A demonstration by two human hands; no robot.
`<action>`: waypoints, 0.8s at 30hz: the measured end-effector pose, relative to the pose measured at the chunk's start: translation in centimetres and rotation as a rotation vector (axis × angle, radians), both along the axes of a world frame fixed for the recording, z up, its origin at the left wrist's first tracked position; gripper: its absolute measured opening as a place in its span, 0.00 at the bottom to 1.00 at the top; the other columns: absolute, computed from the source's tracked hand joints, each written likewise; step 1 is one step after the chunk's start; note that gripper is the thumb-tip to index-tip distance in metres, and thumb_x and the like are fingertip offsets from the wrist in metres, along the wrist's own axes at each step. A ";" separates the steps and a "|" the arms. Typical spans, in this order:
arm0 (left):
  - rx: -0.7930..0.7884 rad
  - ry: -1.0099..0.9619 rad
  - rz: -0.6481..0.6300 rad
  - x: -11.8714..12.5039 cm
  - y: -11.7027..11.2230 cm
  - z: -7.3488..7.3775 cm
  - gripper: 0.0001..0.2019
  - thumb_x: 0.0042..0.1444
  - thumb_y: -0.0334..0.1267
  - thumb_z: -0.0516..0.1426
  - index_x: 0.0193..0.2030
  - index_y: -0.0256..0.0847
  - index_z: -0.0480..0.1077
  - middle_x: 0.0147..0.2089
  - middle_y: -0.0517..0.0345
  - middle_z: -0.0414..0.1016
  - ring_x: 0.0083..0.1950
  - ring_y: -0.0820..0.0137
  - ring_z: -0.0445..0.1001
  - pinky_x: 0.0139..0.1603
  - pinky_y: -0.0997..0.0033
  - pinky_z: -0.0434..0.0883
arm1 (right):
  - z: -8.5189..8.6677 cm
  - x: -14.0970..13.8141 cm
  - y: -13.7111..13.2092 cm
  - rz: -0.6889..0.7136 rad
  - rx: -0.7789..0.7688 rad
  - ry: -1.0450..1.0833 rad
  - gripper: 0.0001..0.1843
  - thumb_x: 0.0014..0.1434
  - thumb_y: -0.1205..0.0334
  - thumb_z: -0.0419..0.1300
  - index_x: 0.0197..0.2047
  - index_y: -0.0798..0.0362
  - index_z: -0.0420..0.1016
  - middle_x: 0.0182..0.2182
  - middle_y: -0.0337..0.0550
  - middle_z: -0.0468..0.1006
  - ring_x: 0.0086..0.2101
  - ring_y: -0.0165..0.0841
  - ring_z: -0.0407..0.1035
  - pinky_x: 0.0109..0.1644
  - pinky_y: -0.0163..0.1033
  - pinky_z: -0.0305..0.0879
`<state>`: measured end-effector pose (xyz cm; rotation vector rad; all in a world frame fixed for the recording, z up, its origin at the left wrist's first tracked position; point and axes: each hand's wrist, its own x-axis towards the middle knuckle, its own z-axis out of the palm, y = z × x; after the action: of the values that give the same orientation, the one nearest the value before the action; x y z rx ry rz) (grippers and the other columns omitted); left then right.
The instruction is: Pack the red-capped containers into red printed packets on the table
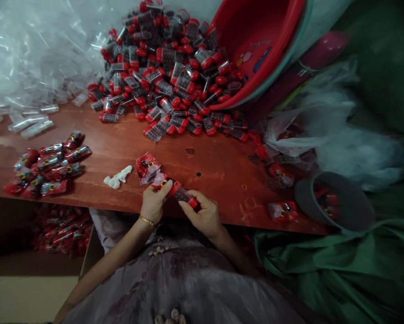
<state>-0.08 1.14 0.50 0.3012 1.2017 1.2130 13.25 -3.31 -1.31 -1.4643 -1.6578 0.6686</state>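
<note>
At the near edge of a reddish wooden table, my left hand pinches a red printed sleeve. My right hand grips a small clear tube with a red cap, whose end sits in that sleeve. Both hands are closed on the pieces. A few more red sleeves lie just beyond my left hand. A white crumpled scrap lies to their left.
A big heap of red-capped clear tubes spills from a tipped red basin at the back. Wrapped tubes lie at left. Clear plastic sleeves pile at far left, plastic bags and a grey bowl at right.
</note>
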 end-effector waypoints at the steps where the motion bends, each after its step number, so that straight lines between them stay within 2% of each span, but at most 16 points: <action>1: 0.013 0.019 0.002 0.0 0.0 -0.1 0.24 0.22 0.44 0.71 0.26 0.35 0.70 0.23 0.62 0.74 0.25 0.75 0.71 0.30 0.74 0.68 | 0.1 0.1 0.1 0.013 -0.040 0.026 0.09 0.55 0.56 0.59 0.37 0.53 0.73 0.23 0.35 0.73 0.22 0.25 0.65 0.29 0.29 0.64; 7: 0.070 0.007 -0.082 -0.1 -0.2 -0.6 0.21 0.26 0.43 0.71 0.27 0.35 0.72 0.26 0.60 0.76 0.26 0.74 0.71 0.30 0.74 0.67 | 0.1 0.1 0.4 0.025 -0.164 0.178 0.10 0.55 0.55 0.58 0.36 0.53 0.73 0.23 0.35 0.72 0.23 0.25 0.64 0.28 0.29 0.62; 13: 0.038 -0.044 -0.137 0.6 -0.3 -0.2 0.21 0.24 0.43 0.71 0.25 0.34 0.72 0.22 0.63 0.73 0.20 0.81 0.66 0.22 0.81 0.62 | 0.3 -0.6 1.4 -0.022 -0.215 0.277 0.12 0.55 0.53 0.57 0.36 0.54 0.72 0.22 0.34 0.70 0.22 0.25 0.63 0.26 0.30 0.62; 17: 0.001 -0.135 -0.136 0.1 0.5 0.6 0.20 0.28 0.42 0.71 0.27 0.35 0.72 0.26 0.61 0.76 0.25 0.78 0.71 0.29 0.79 0.68 | 0.4 -0.5 1.8 0.117 -0.312 0.491 0.16 0.56 0.52 0.57 0.44 0.52 0.69 0.27 0.35 0.73 0.20 0.24 0.64 0.23 0.30 0.65; 19: -0.027 -0.157 -0.129 -0.4 0.8 0.8 0.20 0.29 0.42 0.71 0.28 0.37 0.72 0.28 0.60 0.77 0.28 0.75 0.74 0.32 0.77 0.70 | 0.2 -0.3 1.7 0.152 -0.299 0.543 0.16 0.56 0.54 0.58 0.46 0.51 0.68 0.32 0.38 0.75 0.22 0.24 0.66 0.25 0.30 0.68; 24: -0.114 -0.157 -0.213 -0.4 0.2 0.6 0.20 0.29 0.42 0.71 0.30 0.37 0.73 0.29 0.57 0.78 0.28 0.74 0.75 0.34 0.76 0.70 | -1.1 0.0 1.4 0.048 -0.182 0.429 0.12 0.57 0.57 0.58 0.45 0.50 0.71 0.34 0.40 0.77 0.28 0.28 0.71 0.29 0.32 0.71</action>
<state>-0.45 1.36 1.10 0.2377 1.0696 0.9620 13.28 -1.88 -2.45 -1.2925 -1.3277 1.0996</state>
